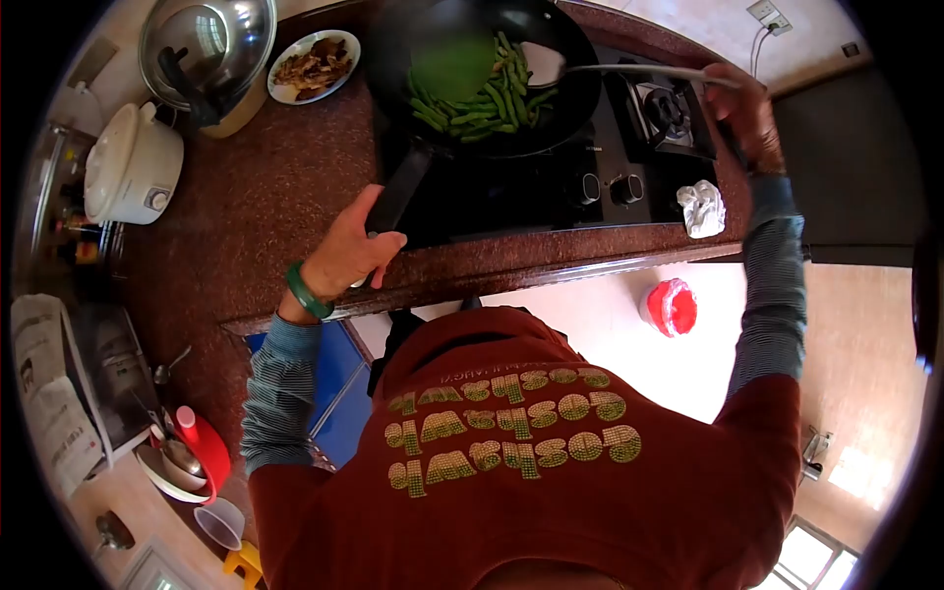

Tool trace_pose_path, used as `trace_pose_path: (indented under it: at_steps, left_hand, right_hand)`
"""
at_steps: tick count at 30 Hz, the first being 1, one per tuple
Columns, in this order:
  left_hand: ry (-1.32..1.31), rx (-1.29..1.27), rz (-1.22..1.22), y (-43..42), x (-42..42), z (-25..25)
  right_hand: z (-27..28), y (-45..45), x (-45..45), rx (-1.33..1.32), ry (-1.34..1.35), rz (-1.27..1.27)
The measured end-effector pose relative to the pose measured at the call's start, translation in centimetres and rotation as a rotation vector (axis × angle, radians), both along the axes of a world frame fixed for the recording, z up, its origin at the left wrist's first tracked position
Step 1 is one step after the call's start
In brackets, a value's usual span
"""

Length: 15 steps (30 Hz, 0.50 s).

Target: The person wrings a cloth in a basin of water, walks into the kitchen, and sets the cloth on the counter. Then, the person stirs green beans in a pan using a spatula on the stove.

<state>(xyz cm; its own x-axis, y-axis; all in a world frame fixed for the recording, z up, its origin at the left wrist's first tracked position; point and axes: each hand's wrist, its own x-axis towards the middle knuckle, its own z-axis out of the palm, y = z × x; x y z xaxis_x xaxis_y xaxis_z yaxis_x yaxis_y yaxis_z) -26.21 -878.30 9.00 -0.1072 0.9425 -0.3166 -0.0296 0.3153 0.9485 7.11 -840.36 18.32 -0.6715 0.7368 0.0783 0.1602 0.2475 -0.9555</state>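
My left hand (pixel 352 244), with a green bangle at the wrist, is closed around the black handle (pixel 401 189) of a wok. The dark wok (pixel 560 118) sits over the left side of the stove and contains green beans (pixel 501 98). A hazy green patch blurs part of its inside. My right hand (pixel 749 116) grips the far end of a spatula's long metal handle (pixel 644 69), out past the stove's right side. The spatula's pale blade (pixel 542 65) rests among the beans at the right of the wok.
Left of the wok stand a plate of browned food (pixel 315 67), a lidded pot (pixel 208 54) and a white cooker (pixel 133 162). A bare burner (pixel 669 113) and crumpled foil-like wad (pixel 702 209) are at right. Below, a red bin (pixel 671 307) stands on the floor.
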Motion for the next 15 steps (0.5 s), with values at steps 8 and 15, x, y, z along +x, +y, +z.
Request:
trace_pose_path:
  at_steps: [8, 15]
  left_hand:
    - [-0.015, -0.062, -0.036, 0.4, -0.5, 1.1]
    - [0.001, -0.056, -0.039, 0.3, -0.5, 1.0]
  right_hand:
    - [0.3, -8.6, -8.0, 0.049, 0.087, 0.131]
    - [7.6, -12.1, -6.1, 0.674, -0.167, 0.488]
